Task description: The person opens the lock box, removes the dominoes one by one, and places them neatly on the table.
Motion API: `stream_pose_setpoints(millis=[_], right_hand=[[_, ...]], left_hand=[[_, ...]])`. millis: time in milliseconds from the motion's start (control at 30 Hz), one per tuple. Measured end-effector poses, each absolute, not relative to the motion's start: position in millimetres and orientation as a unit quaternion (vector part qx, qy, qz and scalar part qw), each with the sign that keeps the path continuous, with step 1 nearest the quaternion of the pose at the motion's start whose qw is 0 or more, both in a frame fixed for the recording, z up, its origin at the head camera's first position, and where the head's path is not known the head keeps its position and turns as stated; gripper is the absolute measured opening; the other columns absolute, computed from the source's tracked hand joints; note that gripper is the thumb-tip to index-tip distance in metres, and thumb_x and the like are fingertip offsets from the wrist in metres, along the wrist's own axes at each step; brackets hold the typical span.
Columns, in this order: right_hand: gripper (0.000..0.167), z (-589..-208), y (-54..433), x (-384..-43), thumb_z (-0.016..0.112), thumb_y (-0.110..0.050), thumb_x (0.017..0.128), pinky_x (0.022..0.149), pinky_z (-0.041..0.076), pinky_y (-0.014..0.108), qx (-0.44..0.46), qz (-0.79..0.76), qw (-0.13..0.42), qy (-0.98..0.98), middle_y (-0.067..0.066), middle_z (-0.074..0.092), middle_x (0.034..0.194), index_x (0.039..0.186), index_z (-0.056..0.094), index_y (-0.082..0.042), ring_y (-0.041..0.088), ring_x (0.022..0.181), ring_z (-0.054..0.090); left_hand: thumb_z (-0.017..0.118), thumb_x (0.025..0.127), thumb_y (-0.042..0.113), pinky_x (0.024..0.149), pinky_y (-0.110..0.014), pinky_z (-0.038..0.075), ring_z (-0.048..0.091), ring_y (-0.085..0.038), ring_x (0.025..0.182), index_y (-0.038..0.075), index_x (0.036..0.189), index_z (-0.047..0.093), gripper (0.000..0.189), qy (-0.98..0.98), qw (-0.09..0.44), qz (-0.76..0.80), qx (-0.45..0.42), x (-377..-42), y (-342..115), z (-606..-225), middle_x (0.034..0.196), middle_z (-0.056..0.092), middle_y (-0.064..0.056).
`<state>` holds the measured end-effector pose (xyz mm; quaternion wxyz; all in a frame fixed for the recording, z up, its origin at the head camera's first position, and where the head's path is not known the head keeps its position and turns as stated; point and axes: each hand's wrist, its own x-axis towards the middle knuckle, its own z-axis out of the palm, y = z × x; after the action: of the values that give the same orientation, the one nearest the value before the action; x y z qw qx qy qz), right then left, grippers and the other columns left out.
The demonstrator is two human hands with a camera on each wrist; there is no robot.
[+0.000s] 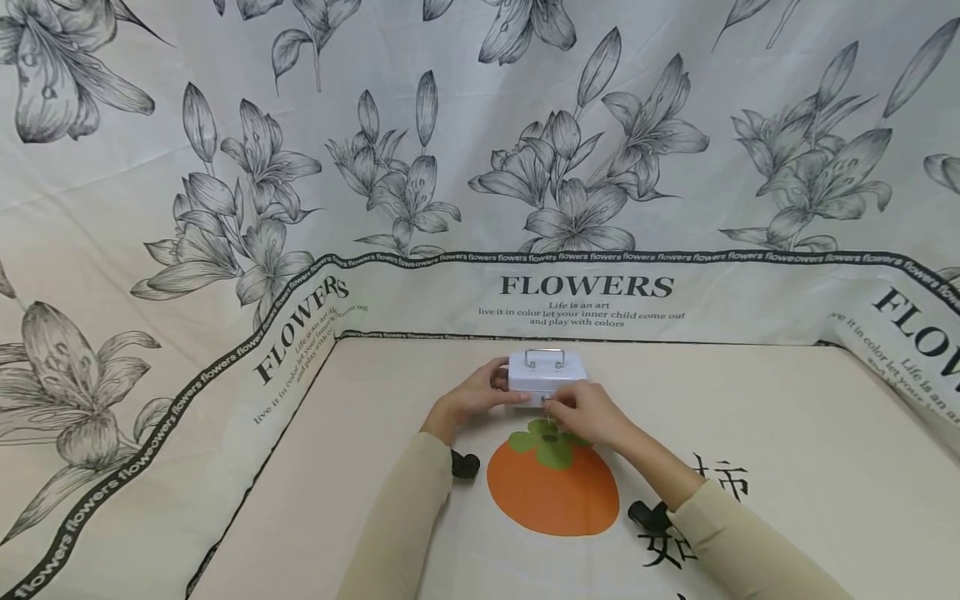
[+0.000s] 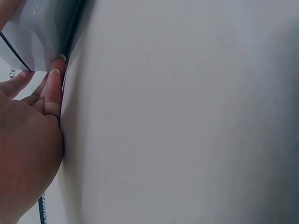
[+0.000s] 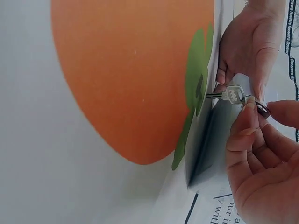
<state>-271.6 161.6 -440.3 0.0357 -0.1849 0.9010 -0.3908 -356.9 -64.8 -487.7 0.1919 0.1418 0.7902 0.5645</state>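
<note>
A small white cash box (image 1: pixel 542 380) with a metal carry handle (image 1: pixel 545 353) on its lid stands toward the back of the table. My left hand (image 1: pixel 480 392) grips its left side, the thumb along the front and the fingers round the side. At the lock on the box's front, my right hand (image 1: pixel 592 412) pinches a key (image 3: pixel 263 110) between thumb and fingers; the fingertips hide part of it. A second silver key (image 3: pixel 233 94) dangles from the pinched one in the right wrist view. In the left wrist view, fingertips (image 2: pixel 55 72) touch the box's lower edge.
The table cloth bears an orange persimmon print (image 1: pixel 553 492) just in front of the box and black characters at the right. Black straps (image 1: pixel 465 465) show at both wrists. Behind the table hangs a flower-printed curtain (image 1: pixel 585 300).
</note>
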Motion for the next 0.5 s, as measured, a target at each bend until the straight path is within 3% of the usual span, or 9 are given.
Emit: stream_pose_setpoints(millis=[500], right_hand=[[0.026,-446.7,159.7,-264.7,0.060,-0.013,0.101,0.059,0.048,0.027,-0.053,-0.561,0.114,0.818,0.012,0.067,0.079,0.093,0.073,0.008,0.014,0.066,0.055]], left_hand=[[0.086,0.084,0.026,0.101,-0.040,0.044,0.059,-0.020,0.110,0.011,0.157,0.036,0.090,0.792,0.180,0.563,0.155,-356.2,-63.6,-487.5,0.127,0.062,-0.008]])
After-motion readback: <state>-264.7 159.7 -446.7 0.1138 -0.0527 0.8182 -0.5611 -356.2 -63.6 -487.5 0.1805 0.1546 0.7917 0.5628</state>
